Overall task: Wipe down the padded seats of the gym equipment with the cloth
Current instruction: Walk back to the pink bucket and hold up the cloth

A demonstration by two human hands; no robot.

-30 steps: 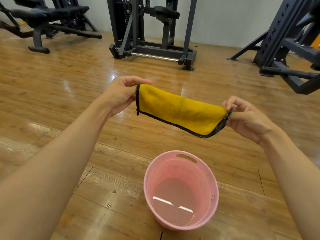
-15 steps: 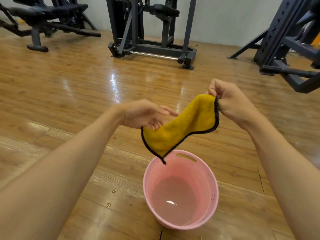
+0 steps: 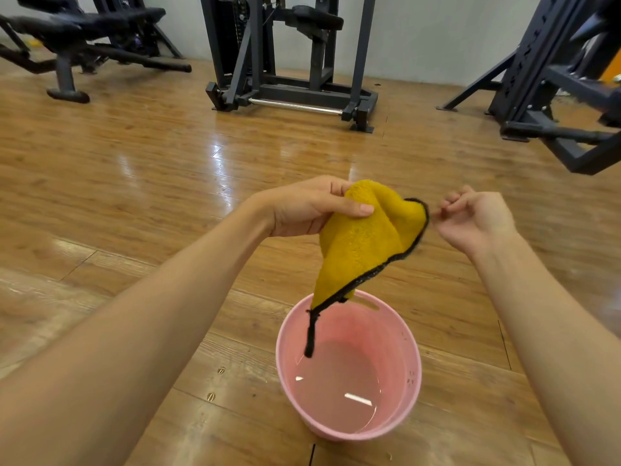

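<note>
Cloth [image 3: 359, 243] hangs from the left hand [image 3: 302, 210] — it is yellow and fluffy with a black edge. The left fingers [image 3: 336, 189] and thumb are curled round the top of the cloth and pinch it tight. From those fingers the cloth drops down in a long point. A black string end dangles from the tip, far below the fingers, inside the pink bucket [image 3: 281, 361]. I cannot tell if the string touches the water [image 3: 339, 395] in the bucket.

The right hand [image 3: 477, 216] is just to the right of the cloth, level with the left fingers. Its fingers [image 3: 452, 201] are curled in and hold nothing — a thin gap shows between them and the black edge.

The bucket stands on the shiny wood floor [image 3: 134, 183], below both hands and a little nearer the person. Far past the fingers stands a dark gym machine [image 3: 302, 91] with a black padded seat [image 3: 317, 16]. A black bench [image 3: 84, 25] sits far off to the left of the left fingers, and a dark metal frame [image 3: 534, 68] sits far off to the right of the right fingers.
</note>
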